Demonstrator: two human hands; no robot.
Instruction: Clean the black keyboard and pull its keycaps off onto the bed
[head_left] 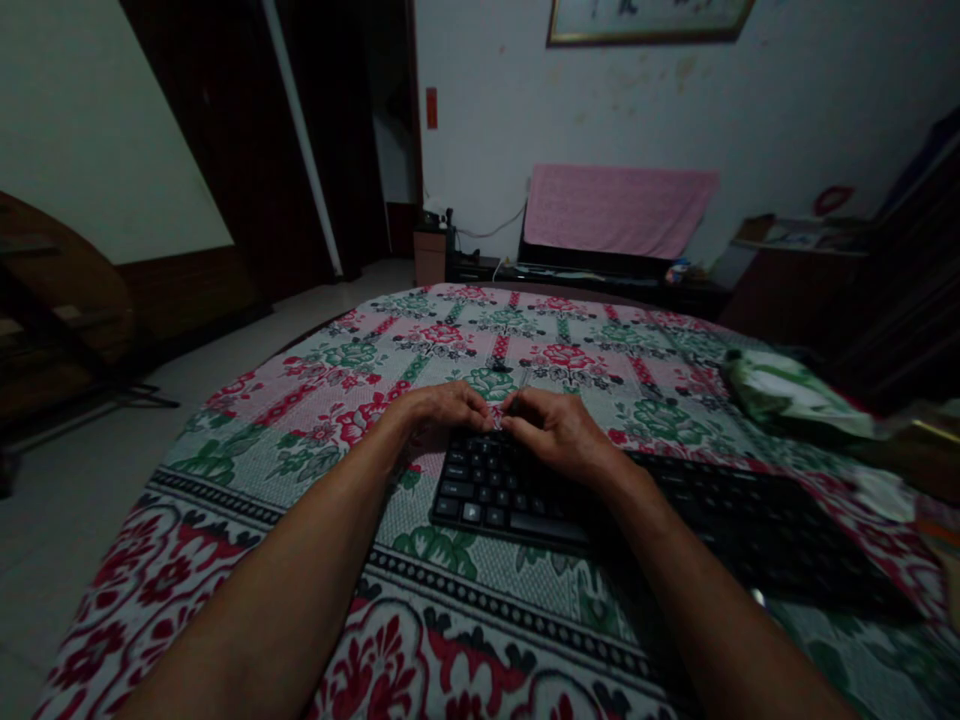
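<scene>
A black keyboard (480,490) lies across the patterned tablecloth (322,470), reaching from the middle to the right. Over its upper left edge, my left hand (454,405) is closed in a pinch, thumb and fingers pointing right. My right hand (559,428) pinches from the other side, and its fingertips almost meet the left ones. Something small and pale shows between the fingertips, too small and dim to name. The right hand and forearm hide many of the keys.
On the right of the table lie a green and white plastic package (795,390) and a crumpled white piece (885,493). A pink towel (619,210) drapes over a dark panel by the far wall. A round wooden board (67,300) leans at the left.
</scene>
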